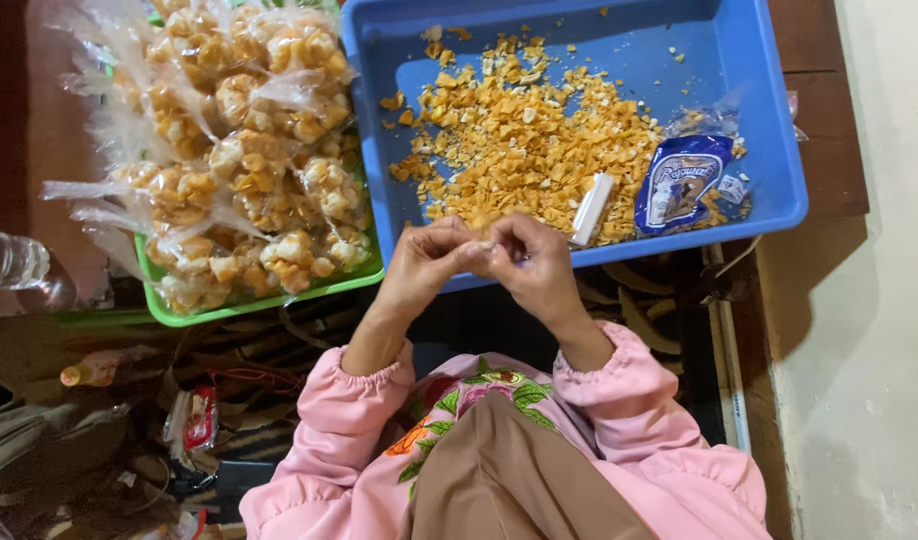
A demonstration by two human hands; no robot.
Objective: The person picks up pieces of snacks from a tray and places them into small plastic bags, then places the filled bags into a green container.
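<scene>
Far left: a clear plastic bottle (pixel 9 262) lying at the edge, a small yellow-capped bottle (pixel 97 368) lower down on the cluttered floor. Next, a green tray (pixel 269 298) heaped with sealed clear bags of golden snack pieces (pixel 249 150). At centre, the left hand (pixel 424 262) and right hand (pixel 534 262) brought together over the near rim of a blue tub (pixel 769 120), fingertips meeting and pinching something small and pale; too hidden between the fingers to name. Behind them, loose crumbled yellow snack (pixel 524 140) spread over the tub floor. Further right, a white stick-shaped object (pixel 591 208), then a crumpled blue-and-white packet (pixel 679 180) among the crumbs. Likely risks: the pinched item slipping and dropping past the rim onto the floor; a pink sleeve (pixel 619 370) nudging the overhanging tub; the piled bags sliding off the tray.
</scene>
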